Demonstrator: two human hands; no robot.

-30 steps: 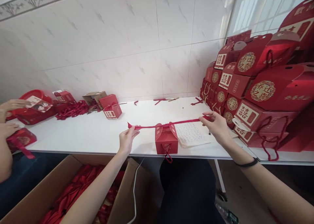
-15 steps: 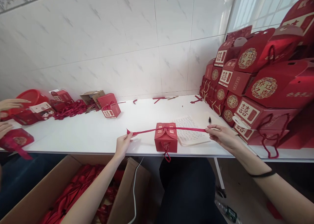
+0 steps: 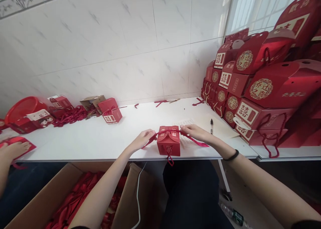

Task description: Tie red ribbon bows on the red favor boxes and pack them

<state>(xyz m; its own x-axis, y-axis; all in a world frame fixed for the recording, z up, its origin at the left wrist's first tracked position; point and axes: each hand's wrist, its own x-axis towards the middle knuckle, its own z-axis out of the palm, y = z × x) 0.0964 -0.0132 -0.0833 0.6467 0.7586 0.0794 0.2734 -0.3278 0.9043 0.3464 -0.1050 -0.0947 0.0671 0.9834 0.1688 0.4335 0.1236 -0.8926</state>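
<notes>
A small red gift box (image 3: 169, 142) stands at the front edge of the white table (image 3: 105, 135), a tassel hanging down its front. A red ribbon (image 3: 198, 142) runs across its top. My left hand (image 3: 143, 138) pinches the ribbon just left of the box. My right hand (image 3: 195, 133) grips it just right of the box, and the loose end trails right across the table. Both hands sit close against the box top.
A sheet of printed paper (image 3: 185, 123) and a black pen (image 3: 211, 124) lie behind the box. Red gift boxes (image 3: 253, 88) are stacked at the right. A cardboard carton of red ribbons (image 3: 75, 195) sits below left. Another person's hand (image 3: 13, 149) rests far left.
My hands held the ribbon stretched wide over the box; they have come in to either side of the box top, and the ribbon now hangs slack.
</notes>
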